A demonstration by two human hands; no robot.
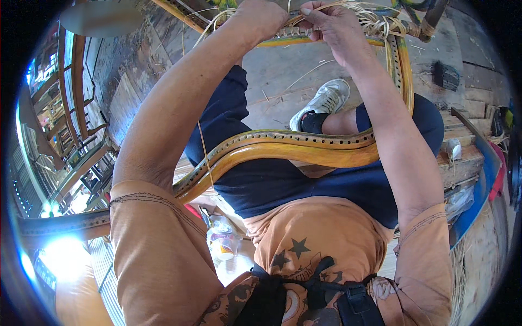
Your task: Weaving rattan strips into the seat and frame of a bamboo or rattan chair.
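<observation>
A curved wooden furniture frame (304, 148) with a row of small holes along its edge lies across my lap. Its far rail (348, 41) is wrapped with pale cane strands (375, 19) that hang in loose loops. My left hand (260, 20) is closed at the far rail; its fingertips and whatever they hold are hidden behind the hand. Close by on its right, my right hand (334, 24) pinches a thin cane strand between thumb and fingers. One long strand (204, 144) trails down over the frame by my left arm.
A white shoe (329, 100) stands on the grey floor below the frame. Slatted wooden furniture (73, 81) is at the left. On the right are a blue curved board (478, 190), wooden planks (462, 163) and a clear plastic bag (461, 204). A plastic cup (223, 242) sits by my left side.
</observation>
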